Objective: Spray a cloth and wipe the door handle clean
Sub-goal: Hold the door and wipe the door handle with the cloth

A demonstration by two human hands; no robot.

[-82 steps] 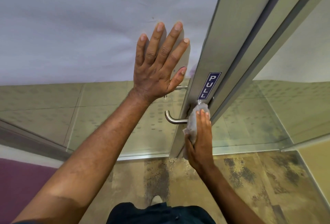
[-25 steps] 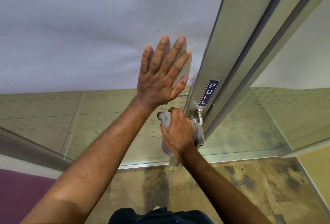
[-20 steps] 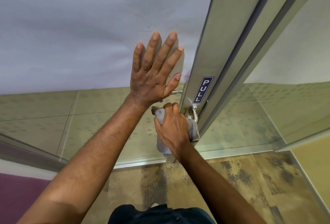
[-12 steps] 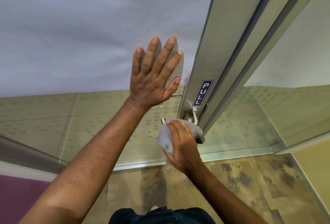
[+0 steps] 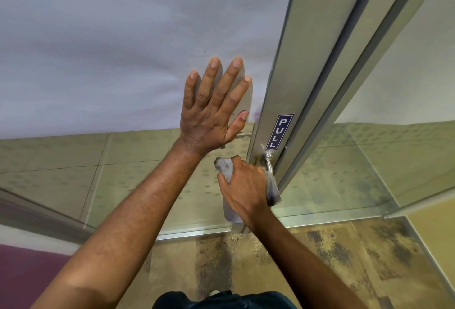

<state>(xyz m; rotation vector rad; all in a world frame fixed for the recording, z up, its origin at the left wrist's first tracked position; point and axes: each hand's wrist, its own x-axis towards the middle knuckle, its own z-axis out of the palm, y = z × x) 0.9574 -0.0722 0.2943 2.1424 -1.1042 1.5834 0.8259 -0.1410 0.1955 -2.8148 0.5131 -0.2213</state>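
Cloth [image 5: 272, 187], soft and limp, sits bunched in the right hand [image 5: 243, 185] around the door handle [image 5: 268, 161]; left hand [image 5: 211, 112] lies flat, open, above it.

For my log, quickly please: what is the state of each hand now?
Left hand: open, flat against the frosted door panel, holding nothing.
Right hand: closed on the grey cloth, at the door handle.

A grey, dark-smudged cloth [image 5: 272, 187], silver handle [image 5: 268, 161], navy sign [image 5: 280, 132] lettered white at its 12 o'clock, and tan black-mottled floor [image 5: 344, 259].
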